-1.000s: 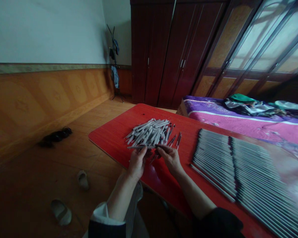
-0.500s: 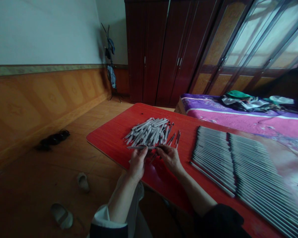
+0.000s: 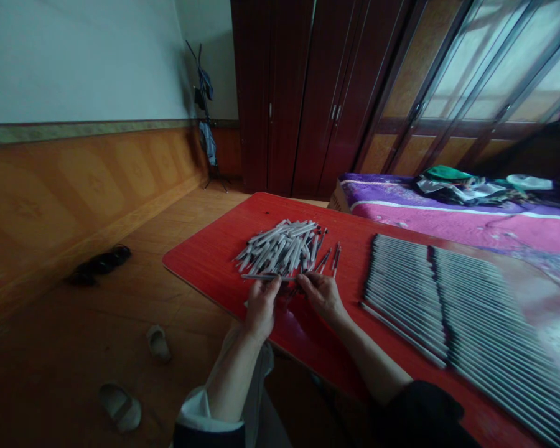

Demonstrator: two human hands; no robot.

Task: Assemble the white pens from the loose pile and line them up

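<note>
A slim grey-white pen (image 3: 256,276) lies level between my hands, above the near edge of a red table (image 3: 205,249). My left hand (image 3: 262,310) is closed around its middle, thumb on top. At its right end my right hand (image 3: 324,296) is closed in a pinch; the fingers hide that tip. Just beyond sits a loose heap of white pen barrels (image 3: 280,246). Several thin dark-tipped refills (image 3: 336,258) lie to the right of the heap. Farther right, pens are laid side by side in a shorter row (image 3: 401,292) and a longer row (image 3: 499,330), with dark ends.
A bed (image 3: 448,218) with a purple and pink cover and piled clothes (image 3: 466,186) stands behind the table. Dark wardrobes (image 3: 298,93) and a coat rack (image 3: 205,112) are at the back. Light shoes (image 3: 120,406) and a dark object (image 3: 100,262) lie on the floor at left.
The view has shifted slightly. Both hands keep the pen in nearly the same place, and my right hand has moved a little to the right.
</note>
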